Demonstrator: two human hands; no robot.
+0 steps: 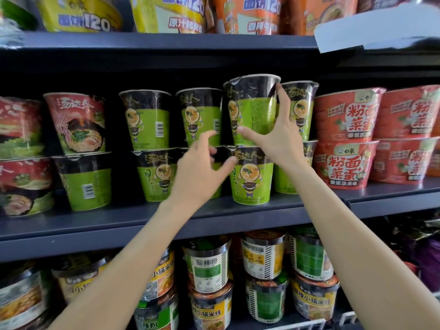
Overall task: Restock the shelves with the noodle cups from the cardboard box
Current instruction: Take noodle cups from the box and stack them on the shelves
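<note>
Seating the green noodle cup [251, 110] squarely on the lower cup [252, 175] of the middle shelf [95, 225] is the step in hand — the right hand [273, 139] grips its side, thumb and fingers spread. Keep it upright. The left hand [202, 172] hovers released, holding nothing — ready to steady the stack.

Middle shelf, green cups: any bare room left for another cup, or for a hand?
Dark gaps flank the left green stack, and bare shelf lip runs in front. From the cup in the right hand to the red bowls it is crowded. Left hand hovers open.
</note>
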